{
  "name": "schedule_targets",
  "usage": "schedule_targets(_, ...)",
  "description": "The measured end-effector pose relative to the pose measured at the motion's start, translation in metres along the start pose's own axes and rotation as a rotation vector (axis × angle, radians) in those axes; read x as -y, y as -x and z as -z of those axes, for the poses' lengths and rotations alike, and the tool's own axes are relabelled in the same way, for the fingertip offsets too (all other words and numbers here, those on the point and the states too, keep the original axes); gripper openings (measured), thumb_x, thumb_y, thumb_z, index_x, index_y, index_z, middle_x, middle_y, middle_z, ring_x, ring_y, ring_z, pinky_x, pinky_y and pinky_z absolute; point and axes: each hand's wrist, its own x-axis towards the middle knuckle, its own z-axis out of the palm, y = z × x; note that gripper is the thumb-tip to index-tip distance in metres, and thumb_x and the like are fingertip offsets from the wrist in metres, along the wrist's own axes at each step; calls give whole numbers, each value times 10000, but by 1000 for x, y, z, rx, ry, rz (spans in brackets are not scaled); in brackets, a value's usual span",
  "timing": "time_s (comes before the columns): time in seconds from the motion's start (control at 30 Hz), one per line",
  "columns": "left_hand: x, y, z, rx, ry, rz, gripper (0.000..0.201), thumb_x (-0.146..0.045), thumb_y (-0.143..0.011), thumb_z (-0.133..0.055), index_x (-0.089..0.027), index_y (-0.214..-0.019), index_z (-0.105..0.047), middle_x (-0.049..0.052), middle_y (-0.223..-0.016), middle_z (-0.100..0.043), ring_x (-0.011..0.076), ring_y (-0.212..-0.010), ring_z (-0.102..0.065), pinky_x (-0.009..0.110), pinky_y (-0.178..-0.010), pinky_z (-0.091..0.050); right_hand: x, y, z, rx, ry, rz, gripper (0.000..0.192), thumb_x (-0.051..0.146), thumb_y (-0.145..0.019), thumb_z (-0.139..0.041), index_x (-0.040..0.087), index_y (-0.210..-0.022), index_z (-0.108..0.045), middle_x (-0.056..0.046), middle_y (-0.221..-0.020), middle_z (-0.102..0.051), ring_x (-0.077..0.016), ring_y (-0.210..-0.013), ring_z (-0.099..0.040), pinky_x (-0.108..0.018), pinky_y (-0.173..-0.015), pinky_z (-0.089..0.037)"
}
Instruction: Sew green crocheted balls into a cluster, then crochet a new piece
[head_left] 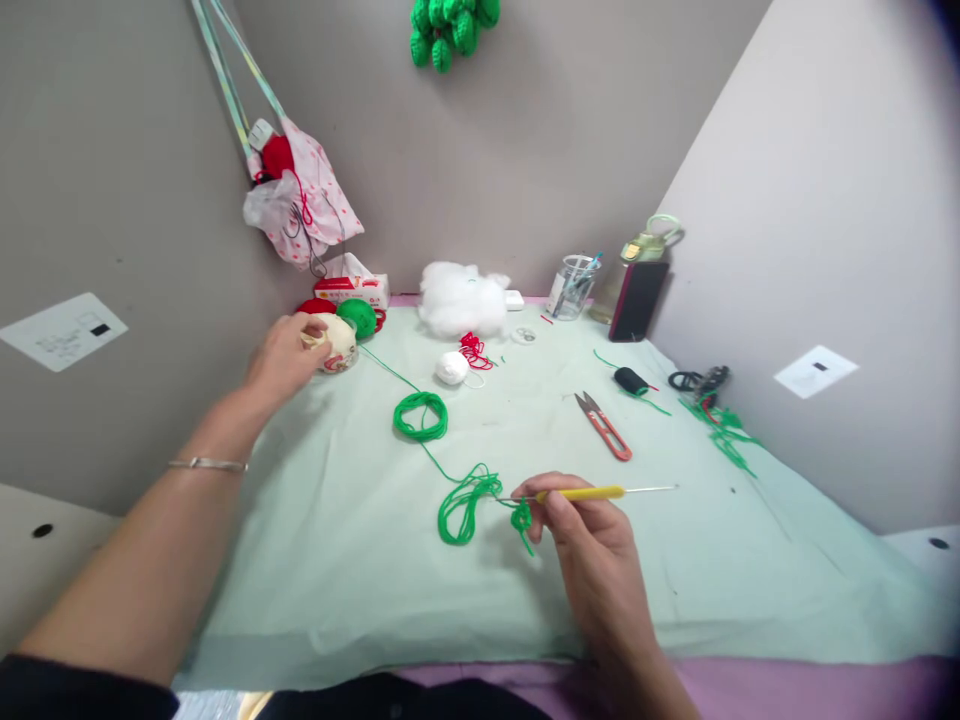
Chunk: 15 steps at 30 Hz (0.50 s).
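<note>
My right hand [592,545] grips a yellow-handled crochet hook [600,492] lying nearly level, its metal shaft pointing right. A small green crochet piece [522,517] hangs at my fingertips, tied to loose green yarn [463,505] on the pale green cloth [337,540]. That yarn runs back to a coiled green loop [421,416] and on to a green yarn ball [358,317]. My left hand [289,355] reaches far left and closes its fingers on a cream bowl [339,345].
Red-handled thread snips [604,427] lie right of centre. A white yarn ball [452,367], red thread [474,351], white stuffing [461,298], a tissue box [352,288], a jar of tools [573,286], a bottle [646,250] and black spool [630,380] sit farther back. Green scraps [724,428] lie at right.
</note>
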Motion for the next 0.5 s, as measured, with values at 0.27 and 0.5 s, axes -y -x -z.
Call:
schedule_targets(0.27,10,-46,-8,30,16,82,373,-242,-880,-639,-61,-1206,-624,41,-1086,-655,177,-973,-513,330,-940,-418,-1,-2,3,-1,18,-13,189,388,-951,-691,241,-939,-808,-14,-802,-710,-106,-649,-565,-272,-740,-494)
schedule_targets(0.5,20,-51,-13,7,158,129,185,-157,-908,-637,-56,-1060,-659,-79,-770,-582,92,-784,-496,192,-761,-406,-2,-3,4,-4,8,-43,189,403,-941,-702,243,-940,-803,-10,-758,-696,-116,-644,-560,-282,-739,-487)
